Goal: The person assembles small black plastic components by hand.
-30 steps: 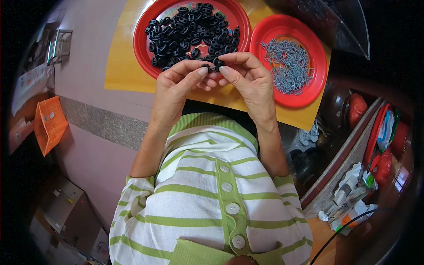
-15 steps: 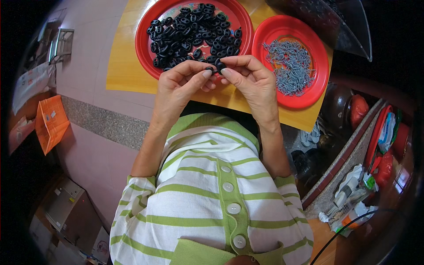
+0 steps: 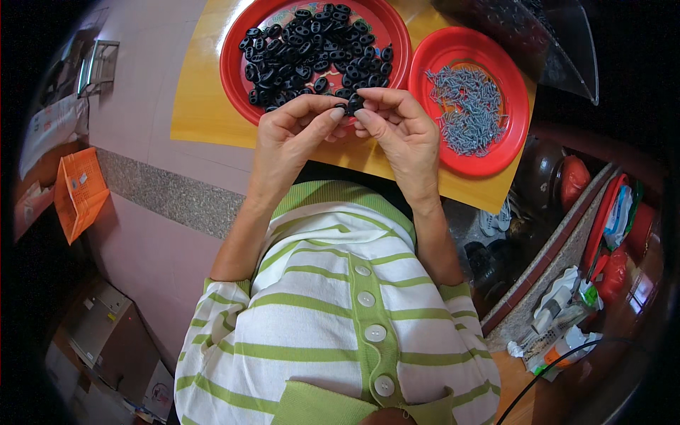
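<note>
My left hand [image 3: 294, 131] and my right hand [image 3: 400, 131] meet at their fingertips over the near edge of a yellow table [image 3: 205, 92]. Between them they pinch one small black oval piece [image 3: 352, 105]. Just beyond sits a large red plate [image 3: 234, 71] heaped with several black oval pieces [image 3: 304, 49]. To its right a smaller red plate [image 3: 510, 142] holds a pile of small grey metal pins [image 3: 464, 106]. Whether a pin is in my fingers cannot be seen.
A clear plastic sheet [image 3: 559, 42] lies at the table's far right corner. An orange crate [image 3: 78, 191] stands on the floor at left. Shoes [image 3: 492, 219], red bags [image 3: 574, 180] and a cluttered ledge [image 3: 559, 312] are at right. My green-striped shirt [image 3: 333, 319] fills the lower middle.
Both hands have stayed together at the table edge; the fingers shifted slightly around the black piece. The view drifted a little.
</note>
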A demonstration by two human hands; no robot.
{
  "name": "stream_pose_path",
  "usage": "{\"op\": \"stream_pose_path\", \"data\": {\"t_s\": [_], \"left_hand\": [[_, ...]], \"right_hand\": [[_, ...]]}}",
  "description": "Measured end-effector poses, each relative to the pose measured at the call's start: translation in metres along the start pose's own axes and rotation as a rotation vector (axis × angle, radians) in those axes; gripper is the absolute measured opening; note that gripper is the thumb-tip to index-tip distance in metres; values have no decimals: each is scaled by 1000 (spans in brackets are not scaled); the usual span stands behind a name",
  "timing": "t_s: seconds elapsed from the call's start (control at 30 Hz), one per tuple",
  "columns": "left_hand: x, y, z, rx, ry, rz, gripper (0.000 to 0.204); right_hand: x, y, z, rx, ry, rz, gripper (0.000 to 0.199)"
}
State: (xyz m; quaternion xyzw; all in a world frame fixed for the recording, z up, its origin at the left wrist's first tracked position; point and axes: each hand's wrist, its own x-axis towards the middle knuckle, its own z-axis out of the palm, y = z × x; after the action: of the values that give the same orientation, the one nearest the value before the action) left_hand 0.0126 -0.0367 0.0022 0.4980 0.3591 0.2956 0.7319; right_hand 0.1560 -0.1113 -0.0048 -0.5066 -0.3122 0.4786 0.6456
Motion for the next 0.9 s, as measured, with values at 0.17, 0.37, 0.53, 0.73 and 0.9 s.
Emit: {"op": "stream_pose_path", "data": {"t_s": [0.17, 0.37, 0.53, 0.73, 0.9], "left_hand": [[1, 0, -3, -44, -15, -65, 19], [1, 2, -2, -106, -31, -89, 19], [1, 1, -6, -118, -47, -105, 19], [4, -1, -2, -133, -50, -112, 19], [6, 7, 2, -187, -58, -103, 19]], "right_hand": [[0, 3, -3, 3, -12, 12, 22], [0, 1, 0, -24, -8, 7, 18], [0, 1, 4, -78, -8, -21, 16], [-1, 9, 11, -47, 69, -73, 14], [4, -1, 12, -136, 83, -158, 14]]}}
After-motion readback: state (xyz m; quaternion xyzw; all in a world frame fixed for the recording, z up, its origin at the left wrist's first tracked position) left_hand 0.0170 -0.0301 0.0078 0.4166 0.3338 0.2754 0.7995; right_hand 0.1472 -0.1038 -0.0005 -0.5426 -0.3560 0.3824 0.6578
